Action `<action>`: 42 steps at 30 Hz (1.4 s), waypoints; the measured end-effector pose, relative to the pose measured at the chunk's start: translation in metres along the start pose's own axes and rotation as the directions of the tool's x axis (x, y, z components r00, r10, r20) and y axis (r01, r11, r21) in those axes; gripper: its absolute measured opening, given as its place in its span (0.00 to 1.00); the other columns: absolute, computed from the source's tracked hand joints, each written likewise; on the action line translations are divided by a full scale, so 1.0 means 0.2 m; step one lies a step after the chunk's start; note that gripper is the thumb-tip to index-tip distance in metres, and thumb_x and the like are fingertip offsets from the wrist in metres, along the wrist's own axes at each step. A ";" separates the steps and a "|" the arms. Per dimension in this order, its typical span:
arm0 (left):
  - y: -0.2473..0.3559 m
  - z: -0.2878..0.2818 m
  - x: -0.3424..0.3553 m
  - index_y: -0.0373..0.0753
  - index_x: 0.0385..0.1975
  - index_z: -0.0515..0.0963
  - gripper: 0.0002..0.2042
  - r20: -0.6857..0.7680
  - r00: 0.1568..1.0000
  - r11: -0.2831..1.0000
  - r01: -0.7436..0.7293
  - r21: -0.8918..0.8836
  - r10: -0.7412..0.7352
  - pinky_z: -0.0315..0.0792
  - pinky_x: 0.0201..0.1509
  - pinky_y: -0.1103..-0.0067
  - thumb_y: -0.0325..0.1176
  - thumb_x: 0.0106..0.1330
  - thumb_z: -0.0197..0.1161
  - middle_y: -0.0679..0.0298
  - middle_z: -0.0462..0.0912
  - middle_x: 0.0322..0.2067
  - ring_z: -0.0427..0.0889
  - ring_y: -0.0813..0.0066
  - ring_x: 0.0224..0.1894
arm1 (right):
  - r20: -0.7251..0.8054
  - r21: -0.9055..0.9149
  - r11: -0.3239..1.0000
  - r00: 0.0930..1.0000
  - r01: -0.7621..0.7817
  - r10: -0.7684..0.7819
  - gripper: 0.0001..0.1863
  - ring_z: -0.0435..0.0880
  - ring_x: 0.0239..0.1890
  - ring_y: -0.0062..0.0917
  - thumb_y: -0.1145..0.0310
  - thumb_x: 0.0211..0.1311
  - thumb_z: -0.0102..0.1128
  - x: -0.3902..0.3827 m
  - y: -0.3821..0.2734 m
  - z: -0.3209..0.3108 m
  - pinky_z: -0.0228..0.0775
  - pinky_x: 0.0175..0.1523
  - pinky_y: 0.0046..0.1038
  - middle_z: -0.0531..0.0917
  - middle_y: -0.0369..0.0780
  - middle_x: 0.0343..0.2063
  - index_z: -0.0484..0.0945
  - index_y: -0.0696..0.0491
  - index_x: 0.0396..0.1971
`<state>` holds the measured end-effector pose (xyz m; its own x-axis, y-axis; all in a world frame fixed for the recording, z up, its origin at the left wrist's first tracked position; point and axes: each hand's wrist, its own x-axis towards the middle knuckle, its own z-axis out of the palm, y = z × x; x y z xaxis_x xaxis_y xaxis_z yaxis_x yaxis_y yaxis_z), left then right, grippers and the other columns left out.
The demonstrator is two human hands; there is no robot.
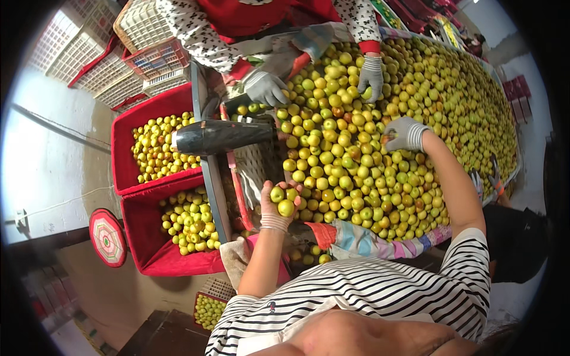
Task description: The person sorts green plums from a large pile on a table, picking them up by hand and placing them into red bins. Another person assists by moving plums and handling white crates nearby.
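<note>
My left hand [276, 209], in a glove with a striped cuff, is turned palm up at the near left edge of a big heap. Its fingers curl around several small yellow-green fruits [285, 207] that look like jujubes. My right hand [406, 134], in a grey glove, reaches into the middle of the heap [356, 172]. The fingers there are bent around a brownish jujube [390, 136], partly hidden by the glove. Many fruits in the heap are green-yellow, some with brown patches.
Opposite me, a person's gloved hands [265, 88] work at the heap. A dark tapered tube [225, 137] spans the frame left of it. Two red-lined bins [155, 202] hold fruit; a round stool [108, 237] stands beside them. Stacked crates [155, 59] fill the upper left. Another gloved hand [496, 178] shows at right.
</note>
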<state>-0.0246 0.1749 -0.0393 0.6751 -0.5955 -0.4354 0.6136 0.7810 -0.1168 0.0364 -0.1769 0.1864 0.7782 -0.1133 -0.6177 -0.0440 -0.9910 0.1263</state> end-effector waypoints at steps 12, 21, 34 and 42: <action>-0.01 0.01 -0.03 0.37 0.29 0.79 0.21 0.054 0.998 0.990 0.044 -0.132 -0.037 0.80 0.32 0.68 0.53 0.60 0.65 0.55 0.77 0.40 0.76 0.56 0.46 | -0.673 0.386 0.902 0.728 0.193 0.132 0.26 0.85 0.40 0.37 0.51 0.48 0.66 1.14 -0.70 -0.43 0.75 0.50 0.33 0.85 0.48 0.36 0.81 0.57 0.41; -0.03 -0.01 -0.03 0.38 0.31 0.78 0.20 0.143 0.989 0.991 -0.002 -0.133 0.021 0.81 0.33 0.68 0.53 0.62 0.64 0.56 0.78 0.40 0.78 0.57 0.47 | -0.334 0.256 0.674 0.718 0.693 -0.611 0.23 0.84 0.32 0.28 0.44 0.53 0.60 0.75 -1.66 -0.59 0.75 0.45 0.29 0.83 0.42 0.25 0.82 0.52 0.27; -0.01 -0.01 -0.02 0.39 0.31 0.78 0.20 0.102 0.995 0.994 -0.007 -0.111 0.019 0.83 0.34 0.65 0.53 0.63 0.62 0.56 0.79 0.42 0.79 0.56 0.48 | -0.209 0.970 -0.230 0.741 0.075 -0.638 0.25 0.80 0.47 0.33 0.53 0.70 0.53 0.82 -1.84 -0.66 0.83 0.47 0.37 0.75 0.46 0.45 0.68 0.60 0.52; 0.30 0.14 -0.30 0.41 0.32 0.77 0.19 0.194 0.974 0.989 -0.093 -0.113 0.114 0.77 0.29 0.67 0.54 0.61 0.61 0.59 0.77 0.43 0.75 0.57 0.47 | -0.654 0.684 -0.115 0.535 0.720 -0.535 0.22 0.76 0.56 0.25 0.59 0.72 0.49 0.54 -1.32 -0.39 0.71 0.59 0.26 0.74 0.39 0.56 0.71 0.58 0.58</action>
<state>-0.0163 0.2528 0.0044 0.8071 -0.5281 -0.2642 0.4979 0.8491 -0.1762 0.1814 0.0783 0.1458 0.8496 0.5159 0.1093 0.1372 -0.0162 -0.9904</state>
